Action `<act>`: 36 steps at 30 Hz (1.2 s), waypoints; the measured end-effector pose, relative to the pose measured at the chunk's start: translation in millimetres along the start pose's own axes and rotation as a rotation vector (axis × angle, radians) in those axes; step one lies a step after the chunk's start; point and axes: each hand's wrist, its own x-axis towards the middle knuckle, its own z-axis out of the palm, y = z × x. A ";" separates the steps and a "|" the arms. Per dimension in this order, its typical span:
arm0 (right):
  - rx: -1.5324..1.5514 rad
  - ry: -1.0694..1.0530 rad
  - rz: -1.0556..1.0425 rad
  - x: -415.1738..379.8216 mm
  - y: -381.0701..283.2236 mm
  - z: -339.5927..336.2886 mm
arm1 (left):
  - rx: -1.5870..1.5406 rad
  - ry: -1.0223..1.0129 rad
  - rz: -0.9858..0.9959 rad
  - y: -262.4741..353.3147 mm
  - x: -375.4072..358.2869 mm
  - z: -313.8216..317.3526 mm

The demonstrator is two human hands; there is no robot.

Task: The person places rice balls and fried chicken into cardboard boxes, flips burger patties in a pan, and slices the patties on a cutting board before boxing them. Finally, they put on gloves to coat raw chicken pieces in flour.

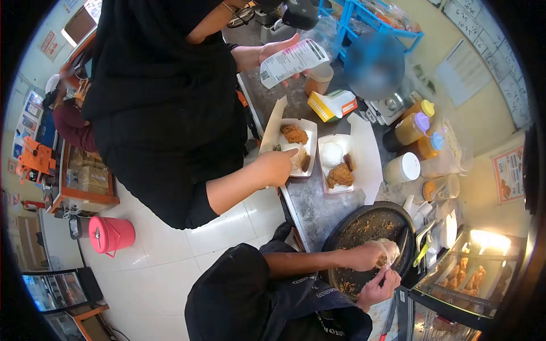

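Note:
Over a round dark tray (364,221) scattered with brown crumbs, both of my hands are together. Thin clear plastic (389,250) is bunched at the fingers of my left hand (367,256), which are closed on it. My right hand (380,287) sits just beside it, thumb and fingers pinched on the lower edge of the same plastic. Whether it is a glove or a small bag I cannot tell. A knife with a red handle (387,328) lies near my right hand.
A co-worker in black (159,102) holds a printed slip (293,61) and touches food in an open box (307,126). Another open box (372,162) holds rice and fried chicken. Sauce bottles (410,128), a lidded jar (401,169) and a lit food case (466,273) stand nearby.

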 end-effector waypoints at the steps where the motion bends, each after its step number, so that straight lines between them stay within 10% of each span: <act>1: -0.013 -0.009 0.007 -0.4 1.7 0.3 | 0.177 -0.099 -0.069 -2.3 -4.7 -1.2; 2: -0.025 -0.017 0.015 -1.4 3.7 1.3 | 0.247 0.146 0.194 0.2 -5.0 0.4; 8: -0.003 -0.118 0.119 -4.0 11.6 1.7 | 0.851 -0.046 0.151 -4.2 -5.0 24.2; 12: -0.013 -0.164 0.164 3.9 28.7 -3.1 | 1.024 -0.022 0.538 -8.3 -3.1 22.6; 14: 0.020 -0.172 0.223 6.5 37.9 -4.0 | 0.971 -0.336 0.492 1.9 0.4 10.1; 24: -0.016 -0.371 -0.016 42.5 17.4 -15.9 | 0.533 -0.519 0.203 -9.9 8.4 21.8; 28: 0.069 -0.178 -0.010 43.5 1.8 -28.4 | 0.060 -0.128 0.373 -6.1 16.2 8.4; 31: 0.166 -0.049 -0.038 40.8 -12.1 -37.4 | 0.120 -0.111 -0.002 25.6 24.0 -8.6; 36: 0.231 -0.053 0.048 28.2 -37.1 -33.5 | -0.981 0.079 -0.147 2.2 6.9 13.9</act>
